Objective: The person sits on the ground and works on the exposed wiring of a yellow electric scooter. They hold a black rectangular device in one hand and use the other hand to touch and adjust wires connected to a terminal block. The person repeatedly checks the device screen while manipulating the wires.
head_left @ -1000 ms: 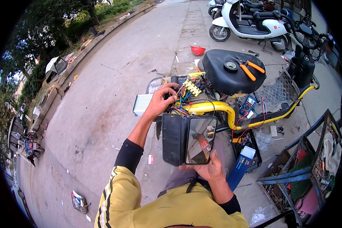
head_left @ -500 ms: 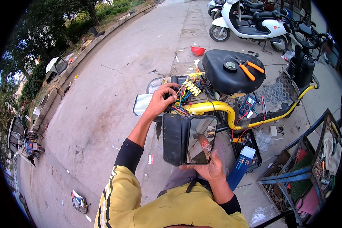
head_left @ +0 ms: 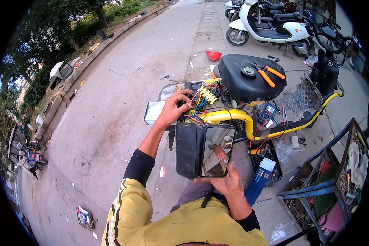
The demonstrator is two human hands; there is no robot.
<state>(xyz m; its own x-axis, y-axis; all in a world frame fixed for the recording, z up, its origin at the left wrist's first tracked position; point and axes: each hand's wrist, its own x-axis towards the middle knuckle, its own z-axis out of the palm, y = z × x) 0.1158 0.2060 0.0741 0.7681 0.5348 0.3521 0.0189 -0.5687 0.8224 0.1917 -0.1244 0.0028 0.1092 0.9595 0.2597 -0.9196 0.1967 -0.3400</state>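
Observation:
In my right hand is a phone in a black flip case, its cover folded out to the left and its glossy screen facing up. My left hand pinches a thin wire among the coloured wires at the rear of a stripped scooter with a yellow frame. Beside those fingers lies a yellow terminal strip. A finned silver box sits just left of that hand. Thumb and forefinger hide the wire's end.
On the black seat rest orange-handled pliers and a tape roll. A multimeter with red and black leads lies on the footboard. A blue box and a metal parts rack stand right; a white scooter is parked beyond.

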